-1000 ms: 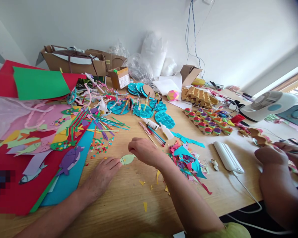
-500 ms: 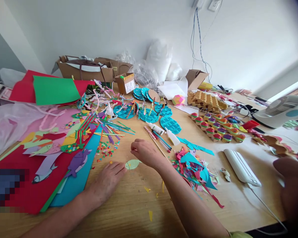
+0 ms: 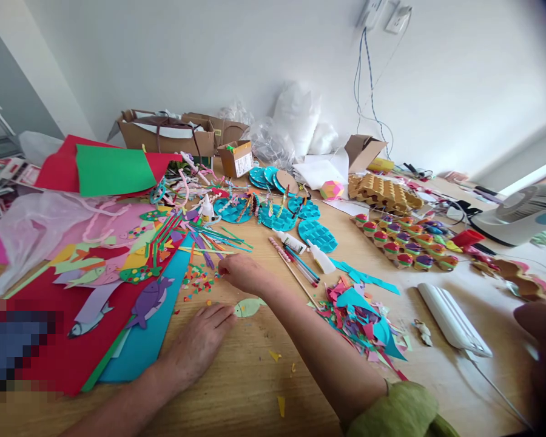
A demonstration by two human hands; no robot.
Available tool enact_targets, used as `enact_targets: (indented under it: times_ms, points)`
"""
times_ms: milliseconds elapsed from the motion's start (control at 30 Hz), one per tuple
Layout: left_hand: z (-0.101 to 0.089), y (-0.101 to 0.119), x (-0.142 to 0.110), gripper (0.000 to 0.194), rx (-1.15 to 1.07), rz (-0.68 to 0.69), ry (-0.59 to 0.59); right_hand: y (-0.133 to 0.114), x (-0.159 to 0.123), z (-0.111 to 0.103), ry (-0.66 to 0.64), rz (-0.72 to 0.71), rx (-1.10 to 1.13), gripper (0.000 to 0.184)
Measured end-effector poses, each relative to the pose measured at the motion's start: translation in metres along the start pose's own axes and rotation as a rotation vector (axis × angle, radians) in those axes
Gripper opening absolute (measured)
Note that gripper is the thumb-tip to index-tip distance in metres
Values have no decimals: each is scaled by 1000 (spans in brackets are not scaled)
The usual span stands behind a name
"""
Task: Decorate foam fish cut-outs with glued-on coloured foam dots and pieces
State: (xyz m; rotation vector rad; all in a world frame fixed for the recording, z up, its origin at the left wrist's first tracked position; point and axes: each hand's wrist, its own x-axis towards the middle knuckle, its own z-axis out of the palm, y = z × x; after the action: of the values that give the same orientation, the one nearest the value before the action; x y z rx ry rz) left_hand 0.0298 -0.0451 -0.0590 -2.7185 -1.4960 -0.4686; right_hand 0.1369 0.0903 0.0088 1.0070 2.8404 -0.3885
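A light green paper fish (image 3: 248,308) lies on the table in front of me, its eye and some marks drawn at the left end. My left hand (image 3: 204,332) rests flat beside it, fingertips on the fish's head end. Over the scattered small paper dots (image 3: 199,280) in red, orange and green reaches my right hand (image 3: 243,274). Its fingers are bent together at the near right edge of the dots, and whatever they hold is hidden.
Coloured card sheets (image 3: 50,346) with cut-out paper fish lie at left. Paper scraps (image 3: 366,315), glue bottles (image 3: 321,258) and pens (image 3: 303,267) are to the right. Farther right are a painted egg carton (image 3: 403,243), a white power bank (image 3: 455,318) and a fan (image 3: 519,212). Part of another person's hand shows at far right.
My right hand has moved left from above the green fish to the paper dots. My left hand stays at the fish. The view has shifted slightly.
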Motion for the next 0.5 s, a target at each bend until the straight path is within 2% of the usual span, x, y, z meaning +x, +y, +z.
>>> enact_targets:
  times_ms: [233, 500]
  points:
    - [3, 0, -1, 31, -33, -26, 29, -3, 9, 7, -11, -54, -43, 22]
    - [-2, -1, 2, 28, -54, 0, 28, -14, 8, -3, -54, -43, -97, 23]
